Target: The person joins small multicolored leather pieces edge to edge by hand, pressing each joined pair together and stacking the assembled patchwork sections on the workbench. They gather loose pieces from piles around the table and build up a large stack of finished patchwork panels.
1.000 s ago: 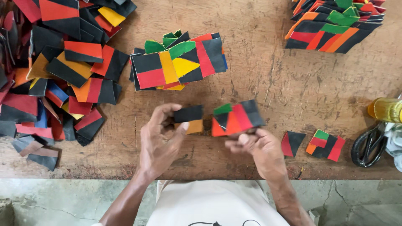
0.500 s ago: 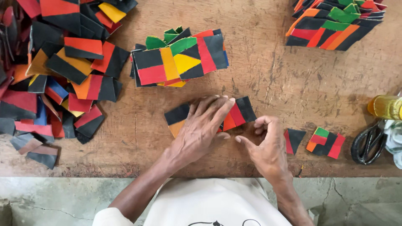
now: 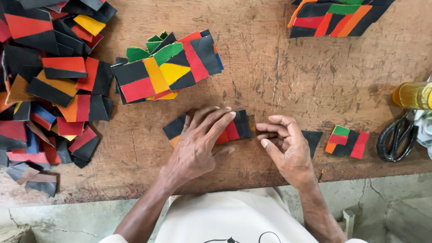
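Note:
My left hand [image 3: 198, 144] lies flat, fingers spread, pressing on a joined patchwork piece [image 3: 240, 123] of black, red and orange patches on the wooden table [image 3: 279, 72]. My right hand [image 3: 285, 146] rests just right of that piece, fingers curled toward its right edge, holding nothing that I can see. Partly under my right hand lies a small black patch [image 3: 312, 137]. Further right sits a small piece of green, red, orange and black patches [image 3: 347, 141].
A stack of joined multicoloured patches [image 3: 166, 67] lies beyond my hands. A big heap of loose patches [image 3: 49, 85] fills the left side. Another stack [image 3: 337, 18] sits at the top right. Black scissors [image 3: 396, 137] and a yellow bottle [image 3: 411, 95] are at the right edge.
Earlier both hands held two patch pieces together, slightly lifted. Since then my left hand has spread flat over the joined piece and pressed it down, and my right hand has drawn back to its right edge.

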Action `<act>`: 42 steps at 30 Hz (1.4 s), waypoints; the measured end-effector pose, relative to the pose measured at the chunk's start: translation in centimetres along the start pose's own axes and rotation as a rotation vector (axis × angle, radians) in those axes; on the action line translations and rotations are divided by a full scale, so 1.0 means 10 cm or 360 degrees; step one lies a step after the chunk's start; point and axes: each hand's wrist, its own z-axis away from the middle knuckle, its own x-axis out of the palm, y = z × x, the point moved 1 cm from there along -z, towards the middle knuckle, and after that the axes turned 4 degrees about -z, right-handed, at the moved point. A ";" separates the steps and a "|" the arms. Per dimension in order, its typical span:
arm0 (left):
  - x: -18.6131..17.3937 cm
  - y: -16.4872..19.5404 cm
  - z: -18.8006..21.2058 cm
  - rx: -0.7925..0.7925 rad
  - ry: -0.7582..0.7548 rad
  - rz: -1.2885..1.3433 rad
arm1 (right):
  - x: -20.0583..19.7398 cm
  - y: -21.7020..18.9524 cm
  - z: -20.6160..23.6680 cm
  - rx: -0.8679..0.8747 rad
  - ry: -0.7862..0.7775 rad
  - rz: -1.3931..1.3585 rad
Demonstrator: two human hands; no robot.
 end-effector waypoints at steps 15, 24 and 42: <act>0.17 0.02 -0.09 0.0008 -0.0032 -0.0015 | -0.14 0.01 -0.07 0.0184 -0.0126 -0.0094; 0.22 0.01 -0.12 0.0040 0.0000 -0.0057 | -0.17 -0.04 -0.11 0.0227 -0.0152 -0.0011; 0.05 0.03 -0.13 0.0047 -0.0088 0.0095 | 0.13 0.04 -0.27 -0.0205 -0.0239 -0.0225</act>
